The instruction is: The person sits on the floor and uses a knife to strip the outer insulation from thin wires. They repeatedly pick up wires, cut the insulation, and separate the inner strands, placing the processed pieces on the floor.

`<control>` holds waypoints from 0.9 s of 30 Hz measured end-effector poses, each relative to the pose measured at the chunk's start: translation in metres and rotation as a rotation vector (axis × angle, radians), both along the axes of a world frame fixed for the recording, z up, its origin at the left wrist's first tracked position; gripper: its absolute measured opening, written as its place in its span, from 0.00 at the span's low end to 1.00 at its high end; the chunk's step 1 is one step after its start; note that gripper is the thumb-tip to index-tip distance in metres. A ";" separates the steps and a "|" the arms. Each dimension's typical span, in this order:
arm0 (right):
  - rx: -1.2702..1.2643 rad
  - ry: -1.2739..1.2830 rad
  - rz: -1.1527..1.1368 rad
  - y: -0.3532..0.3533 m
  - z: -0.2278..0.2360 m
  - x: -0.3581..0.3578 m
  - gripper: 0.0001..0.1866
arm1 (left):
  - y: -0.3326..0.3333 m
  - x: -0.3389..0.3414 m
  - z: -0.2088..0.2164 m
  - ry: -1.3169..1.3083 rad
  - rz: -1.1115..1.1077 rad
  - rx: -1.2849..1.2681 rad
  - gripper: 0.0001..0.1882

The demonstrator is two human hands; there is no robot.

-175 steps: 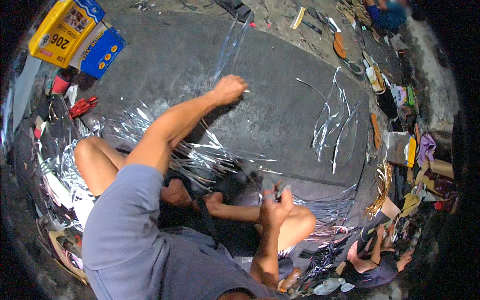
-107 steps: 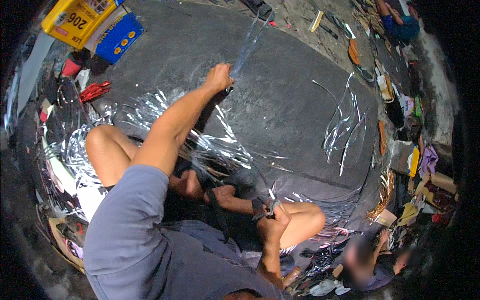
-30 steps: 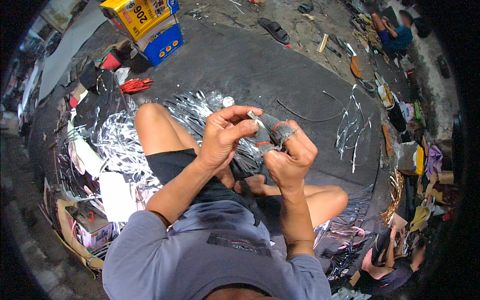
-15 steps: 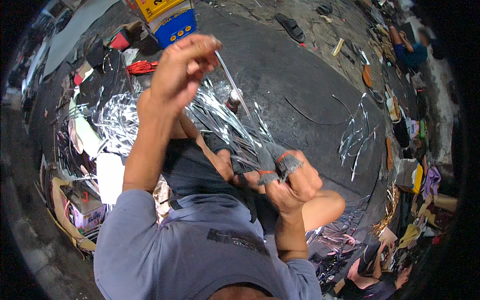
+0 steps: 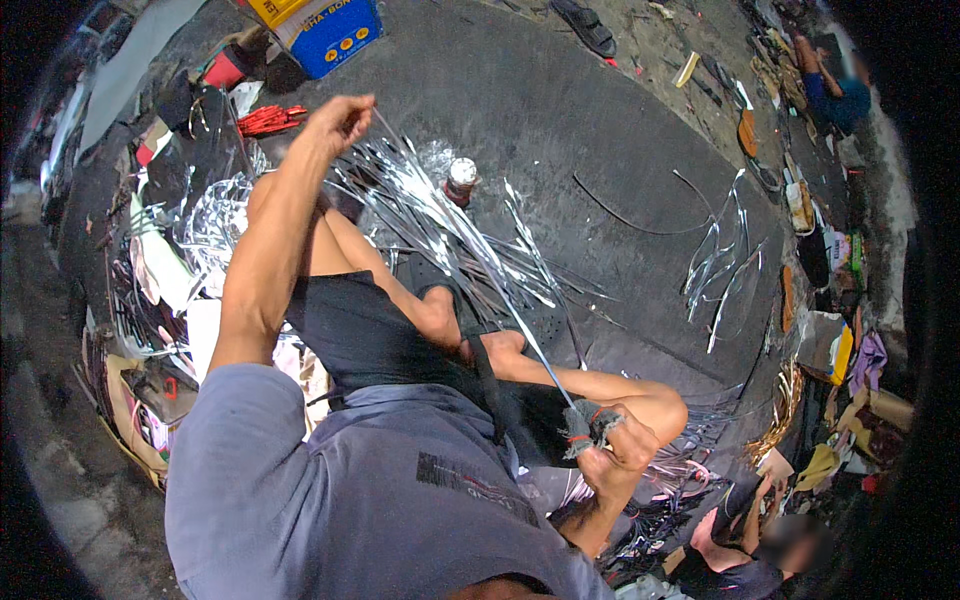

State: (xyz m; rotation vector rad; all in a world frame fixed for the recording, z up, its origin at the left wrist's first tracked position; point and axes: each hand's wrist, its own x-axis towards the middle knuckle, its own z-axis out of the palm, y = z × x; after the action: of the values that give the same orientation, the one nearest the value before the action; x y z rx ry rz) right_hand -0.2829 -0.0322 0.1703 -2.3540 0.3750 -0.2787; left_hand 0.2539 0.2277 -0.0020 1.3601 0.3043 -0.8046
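Observation:
A thin silvery strip (image 5: 520, 325) is stretched taut on a diagonal across my lap. At its upper end my left hand (image 5: 340, 125) is closed, pinching the tip. Lower right, beside my bent knee, my right hand (image 5: 618, 450) is closed around the other end, where grey cloth wraps (image 5: 577, 432) with red bands cover finger and thumb. Beneath the stretched strip, a pile of shiny silver strips (image 5: 415, 225) lies on the dark mat. Just beyond that pile stands a small dark jar with a whitish top (image 5: 460, 172).
A heap of silver strips (image 5: 215, 235) lies at left, below a red bundle (image 5: 270, 120). A yellow-and-blue container (image 5: 335, 40) stands at the top. More strips (image 5: 720, 255) lie on the right. One person (image 5: 840, 95) sits far right, another (image 5: 740, 560) lower right.
My right hand has moved down and right, away from the pile. My left hand has shifted left and slightly down. The strip now spans a longer stretch between them.

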 end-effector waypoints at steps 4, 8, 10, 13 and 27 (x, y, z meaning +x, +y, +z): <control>-0.017 0.220 -0.161 -0.011 0.000 -0.014 0.09 | 0.016 0.011 -0.067 0.067 0.284 0.222 0.07; -0.024 0.458 -0.154 -0.052 -0.032 0.011 0.06 | 0.007 -0.001 -0.056 -0.321 -0.566 1.188 0.19; -0.079 0.333 -0.079 -0.083 -0.080 0.054 0.09 | -0.021 -0.020 -0.039 -0.529 -0.617 1.385 0.29; -0.199 0.247 -0.051 -0.132 -0.175 0.145 0.23 | -0.058 -0.042 -0.004 -0.729 -0.654 1.427 0.31; 0.038 0.247 -0.191 -0.172 -0.302 0.260 0.20 | -0.137 -0.208 0.003 -0.875 -0.379 0.361 0.11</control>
State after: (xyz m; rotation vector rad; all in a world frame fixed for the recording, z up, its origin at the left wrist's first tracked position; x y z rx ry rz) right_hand -0.0227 -0.2044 -0.1316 -2.3225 0.7198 -0.0684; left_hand 0.0460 0.0909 0.0013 2.0076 -0.5331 -0.3922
